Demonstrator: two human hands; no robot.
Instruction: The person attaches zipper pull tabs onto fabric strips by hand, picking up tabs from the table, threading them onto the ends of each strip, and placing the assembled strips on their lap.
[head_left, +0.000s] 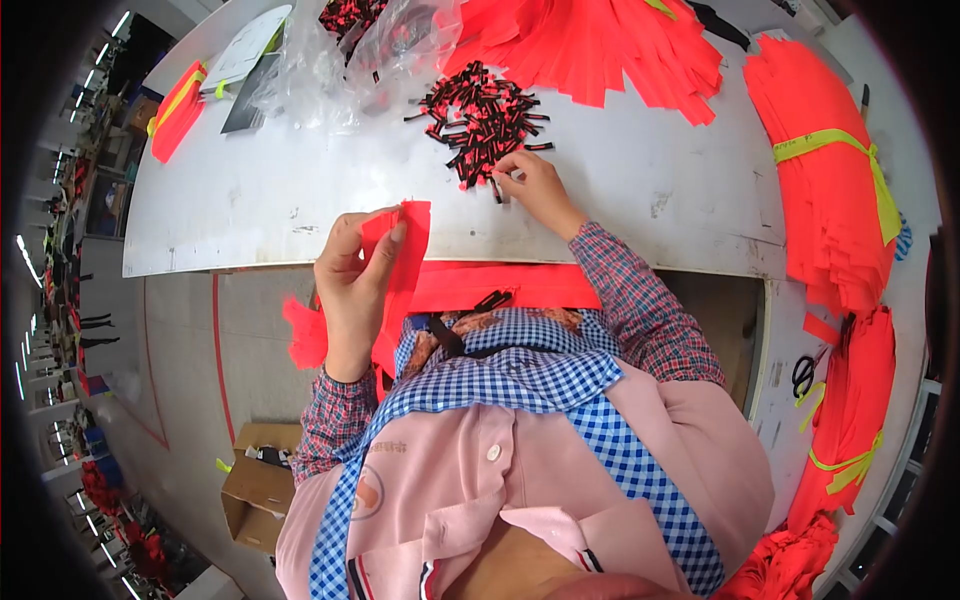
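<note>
The left hand point(352, 268) pinches a bright coral cloth strip point(416, 238) at the front of the counter point(620, 205); the right hand point(535, 188) grips a small black tab point(497, 192) beside a red-flecked heap point(482, 128).

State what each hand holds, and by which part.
The left hand pinches a red strip near its upper end. The right hand reaches a small black piece beside the pile; whether it grips it cannot be told.

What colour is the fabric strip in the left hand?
The fabric strip is bright orange-red, seen in the head view.
</note>
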